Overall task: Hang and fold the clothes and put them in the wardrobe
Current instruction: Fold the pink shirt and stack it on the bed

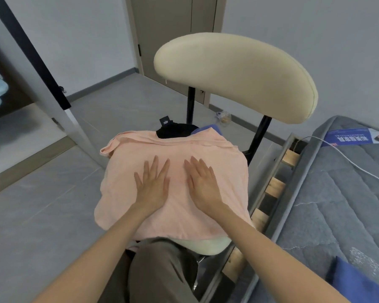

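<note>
A: Pink shirt [217, 154] is spread over the chair seat [208, 246], right in front of you. Both palms are down on it: left hand [153, 184] and right hand [202, 184] side by side, fingers straight and splayed, gripping nothing.

B: A flat press, then, not a hold. That's your first risk: nothing pins the cloth if you sweep outward. The shirt overhangs the seat's front and left edges, so a hard push could drag the lot onto the floor [42, 215].

A: Look at the far-left corner. What looks like a sleeve [107, 147] is bunched up. Fold over that and I'd expect a lumpy, crooked result.

B: Agreed. Watch what's beneath, too. A black garment [175, 131] and a blue one [208, 129] poke out from under the shirt's far edge. Smooth away from yourself and you may shove those off the rear, under the backrest [234, 77].

A: It's an uneven base as well, so creases could set where you can't see them.

B: To your right, the mattress [337, 193] sits close, with a white cable [348, 158] across it. Swing a sleeve wide and it could snag there.
</note>
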{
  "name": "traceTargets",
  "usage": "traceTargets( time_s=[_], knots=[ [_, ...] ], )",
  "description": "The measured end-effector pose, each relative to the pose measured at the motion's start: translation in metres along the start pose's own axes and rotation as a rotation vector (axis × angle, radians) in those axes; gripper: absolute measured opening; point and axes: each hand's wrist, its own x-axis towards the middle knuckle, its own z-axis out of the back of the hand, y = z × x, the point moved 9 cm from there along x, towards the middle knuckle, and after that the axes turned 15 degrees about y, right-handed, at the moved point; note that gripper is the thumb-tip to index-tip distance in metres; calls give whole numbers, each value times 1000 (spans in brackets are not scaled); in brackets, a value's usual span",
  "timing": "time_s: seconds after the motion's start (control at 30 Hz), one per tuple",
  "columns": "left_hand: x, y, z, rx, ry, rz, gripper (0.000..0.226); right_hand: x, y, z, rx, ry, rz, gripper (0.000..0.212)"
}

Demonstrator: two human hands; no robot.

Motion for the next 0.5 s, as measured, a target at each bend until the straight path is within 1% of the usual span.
traceTargets(
  time_s=[0.13, 0.33, 0.5],
  knots=[
    [28, 41, 9, -46, -64, 92, 52, 50, -20, -12, -43, 58, -109, 50],
    [74, 88, 44, -69, -145, 201, 51, 89, -52, -10, -7, 20, -231, 53],
    [104, 113, 62, -179, -78, 249, 55, 99, -60, -10, 29, -41, -250, 58]
  ],
)
